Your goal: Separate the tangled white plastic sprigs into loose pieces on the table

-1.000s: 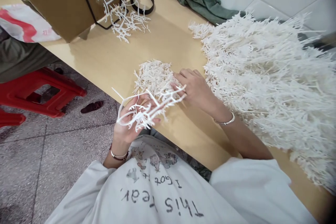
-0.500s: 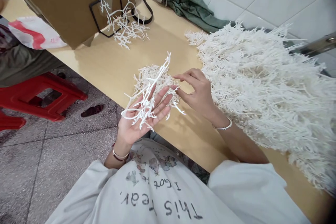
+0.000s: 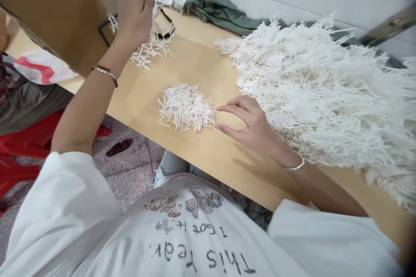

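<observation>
My left hand (image 3: 134, 15) is at the far left of the table, back turned up, fingers curled around white branched plastic pieces (image 3: 156, 2); its fingertips are partly hidden. Below it, more of these branched pieces (image 3: 151, 52) lie loosely by a black wire stand (image 3: 103, 32). My right hand (image 3: 248, 121) hovers at the right edge of a small heap of short white plastic bits (image 3: 186, 108). Its thumb and forefinger are apart, with nothing visible between them. Right of that hand spreads a large pile of white branched plastic (image 3: 321, 99).
A cardboard box (image 3: 55, 13) stands at the left back, with a red-and-white plastic bag (image 3: 45, 67) beside it. Green cloth (image 3: 227, 13) lies along the tiled wall. Beyond the table's left edge are red stools (image 3: 26, 143) and a seated person's leg (image 3: 29, 104).
My left hand has swung from above the small heap to the wire stand, carrying the white branched pieces. The small heap is now uncovered. My right hand stays close by, thumb and forefinger apart.
</observation>
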A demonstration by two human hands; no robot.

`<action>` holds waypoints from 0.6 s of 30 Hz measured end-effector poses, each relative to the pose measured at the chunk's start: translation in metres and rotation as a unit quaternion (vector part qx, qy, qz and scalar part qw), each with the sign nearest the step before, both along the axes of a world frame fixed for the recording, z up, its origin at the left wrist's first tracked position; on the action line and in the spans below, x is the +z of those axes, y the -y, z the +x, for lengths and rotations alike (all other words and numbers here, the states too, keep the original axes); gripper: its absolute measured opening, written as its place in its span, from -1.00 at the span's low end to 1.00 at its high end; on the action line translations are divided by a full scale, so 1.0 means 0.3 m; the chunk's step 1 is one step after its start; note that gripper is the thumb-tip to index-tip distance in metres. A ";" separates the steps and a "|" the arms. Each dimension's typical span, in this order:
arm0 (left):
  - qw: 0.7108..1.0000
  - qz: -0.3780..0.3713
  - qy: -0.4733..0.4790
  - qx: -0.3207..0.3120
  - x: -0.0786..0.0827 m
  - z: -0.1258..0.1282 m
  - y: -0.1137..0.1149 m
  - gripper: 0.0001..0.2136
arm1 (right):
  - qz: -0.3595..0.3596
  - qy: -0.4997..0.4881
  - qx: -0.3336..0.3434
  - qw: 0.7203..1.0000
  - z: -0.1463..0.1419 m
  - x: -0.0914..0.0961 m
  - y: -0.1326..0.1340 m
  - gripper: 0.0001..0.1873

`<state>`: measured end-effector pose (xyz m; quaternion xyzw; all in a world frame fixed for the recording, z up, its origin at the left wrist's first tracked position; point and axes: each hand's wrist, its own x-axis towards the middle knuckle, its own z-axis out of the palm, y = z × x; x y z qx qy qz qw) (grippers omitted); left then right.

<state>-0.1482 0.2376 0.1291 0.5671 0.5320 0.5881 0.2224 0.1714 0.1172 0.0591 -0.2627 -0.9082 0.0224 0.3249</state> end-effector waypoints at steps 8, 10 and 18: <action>0.952 -0.118 -0.209 0.188 -0.205 -0.111 -0.165 -0.31 | 0.010 -0.002 -0.115 0.993 0.209 0.081 0.005 -0.86; 0.947 -0.107 -0.243 0.180 -0.222 -0.125 -0.164 -0.45 | 0.035 -0.007 -0.181 0.983 0.283 0.150 -0.020 -0.85; 0.948 -0.088 -0.204 0.230 -0.169 -0.083 -0.100 -0.70 | -0.077 0.106 -0.262 0.956 0.465 0.272 -0.145 -0.68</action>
